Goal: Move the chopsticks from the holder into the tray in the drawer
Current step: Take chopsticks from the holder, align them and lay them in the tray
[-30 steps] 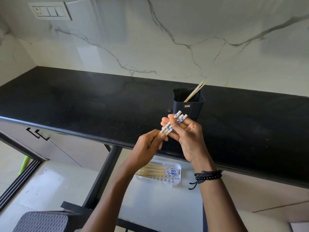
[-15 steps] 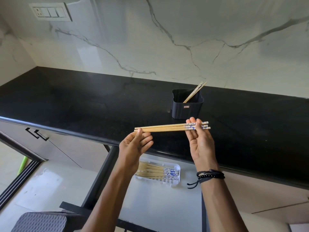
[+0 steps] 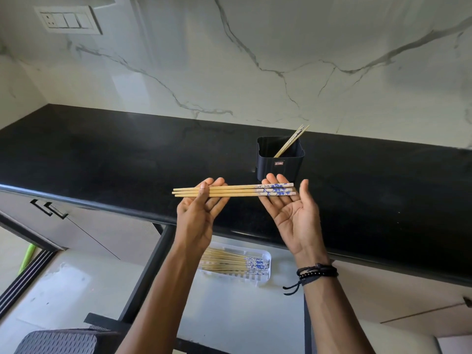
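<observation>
Upper left, on the marble wall: switch plate (image 3: pixel 67 20). Lower down, under the front edge of the black countertop (image 3: pixel 102 154): cabinet handles (image 3: pixel 49 208). Centre-left: left hand (image 3: pixel 199 215), palm up, thumb pressed down on the plain ends of three chopsticks (image 3: pixel 233 191), fingers straight beneath, pinching the bundle. Bundle held level above the countertop front edge, blue-patterned ends toward the right. Lower centre, in the open drawer (image 3: pixel 229 315): white tray (image 3: pixel 268 256), loaded with stored sticks (image 3: pixel 229 263), patterned ends right. Right of centre, on the countertop near the wall: black holder (image 3: pixel 279 164), upright, with a few leaning sticks (image 3: pixel 290 143) inside. Just in front of the holder: right hand (image 3: pixel 293 213), palm up, fingers straight and spread, no grasp, patterned ends resting across the fingertips. On the right wrist: dark bracelets (image 3: pixel 316 273).
</observation>
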